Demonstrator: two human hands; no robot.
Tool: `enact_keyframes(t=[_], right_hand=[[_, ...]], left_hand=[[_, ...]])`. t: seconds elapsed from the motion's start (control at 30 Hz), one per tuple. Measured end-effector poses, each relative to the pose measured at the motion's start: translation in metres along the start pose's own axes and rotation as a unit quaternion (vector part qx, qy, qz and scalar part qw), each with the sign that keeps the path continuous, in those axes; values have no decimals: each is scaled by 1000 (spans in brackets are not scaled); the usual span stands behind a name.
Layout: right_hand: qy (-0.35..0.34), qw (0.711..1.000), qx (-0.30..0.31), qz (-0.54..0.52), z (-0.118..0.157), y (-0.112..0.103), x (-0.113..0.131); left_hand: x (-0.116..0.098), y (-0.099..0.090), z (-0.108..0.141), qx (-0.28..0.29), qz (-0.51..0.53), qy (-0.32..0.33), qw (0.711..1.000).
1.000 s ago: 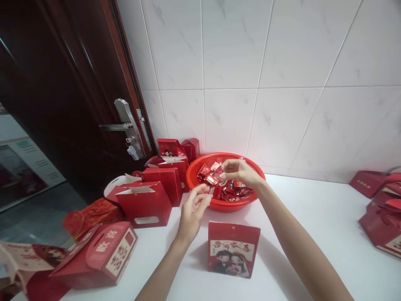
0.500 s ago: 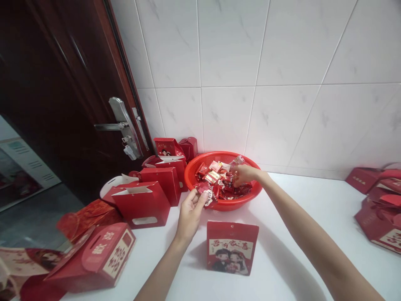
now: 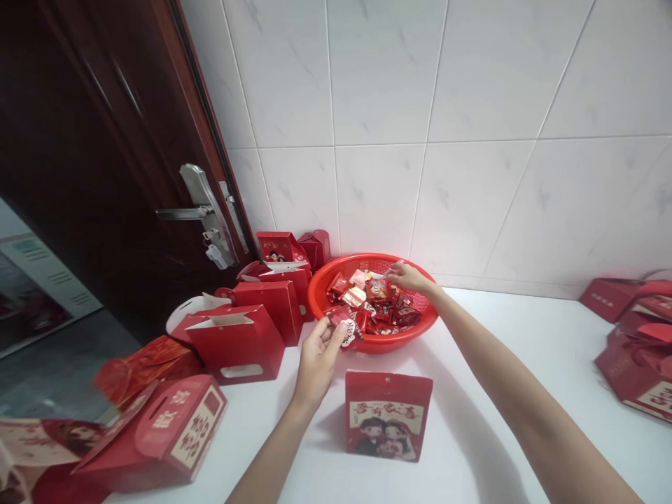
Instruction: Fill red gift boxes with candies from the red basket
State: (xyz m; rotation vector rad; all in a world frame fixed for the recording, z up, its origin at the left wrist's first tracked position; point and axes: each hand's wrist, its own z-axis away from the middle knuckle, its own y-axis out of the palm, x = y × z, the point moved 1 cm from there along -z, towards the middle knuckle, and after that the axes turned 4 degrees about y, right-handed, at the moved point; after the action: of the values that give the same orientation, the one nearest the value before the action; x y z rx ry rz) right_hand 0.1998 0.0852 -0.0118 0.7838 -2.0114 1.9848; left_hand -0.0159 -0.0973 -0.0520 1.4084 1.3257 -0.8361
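Observation:
My left hand (image 3: 321,357) is closed on small red candy packets (image 3: 342,323), one with a white lettered label, at the near rim of a red plastic basket (image 3: 386,341). Over the basket's back right part is my right hand (image 3: 409,276), fingers bent together and pointing left. A shiny red wrapped candy (image 3: 376,288) lies right by its fingertips; whether they grip it or something else I cannot make out. Several more wrapped candies (image 3: 386,315) fill the basket. In front of it stands a red gift box (image 3: 388,415) with a printed couple.
Several red gift boxes (image 3: 236,346) line the left side of the white table (image 3: 472,364), some with open tops. More red boxes (image 3: 638,357) stand at the right edge. Behind is a tiled wall (image 3: 383,196); a dark door (image 3: 131,140) with a handle is at the left.
My right hand has risen from among the candies toward the basket's back rim. A shiny red candy now shows by its fingertips. My left hand has stayed in place with its packets.

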Motion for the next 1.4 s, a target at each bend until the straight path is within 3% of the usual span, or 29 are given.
enact_keyframes(t=[0.1, 0.27, 0.4, 0.57, 0.73, 0.83, 1.0, 1.1, 1.17, 1.27, 1.4], right_hand=[[28, 999, 9, 46, 0, 6, -3], [73, 985, 92, 126, 0, 15, -6], [77, 977, 125, 153, 2, 18, -8], [62, 983, 127, 117, 1, 15, -12], [42, 996, 79, 0, 0, 8, -13], [19, 993, 40, -107, 4, 2, -12], [-16, 965, 12, -263, 15, -3, -1], [-63, 936, 31, -344, 32, -2, 18], [-121, 901, 63, -411, 49, -2, 35], [-217, 875, 95, -422, 74, -4, 61], [-302, 877, 89, -362, 90, -4, 76]], left_hand=[[0, 0, 0, 1, 0, 2, 1000], [-1, 1, 0, -8, -9, 5, 1000], [-1, 2, -1, -8, -5, 4, 1000], [-1, 1, -1, -4, 2, 2, 1000], [-1, 2, 0, -2, 0, 0, 1000], [-3, 2, 0, -2, 0, 0, 1000], [-4, 2, 0, -4, 2, 2, 1000], [-4, 2, 0, -6, 1, 3, 1000], [-3, 1, -1, -8, 0, 2, 1000], [-2, 1, -2, -15, 1, -3, 1000], [-2, 1, -2, -23, 18, 0, 1000]])
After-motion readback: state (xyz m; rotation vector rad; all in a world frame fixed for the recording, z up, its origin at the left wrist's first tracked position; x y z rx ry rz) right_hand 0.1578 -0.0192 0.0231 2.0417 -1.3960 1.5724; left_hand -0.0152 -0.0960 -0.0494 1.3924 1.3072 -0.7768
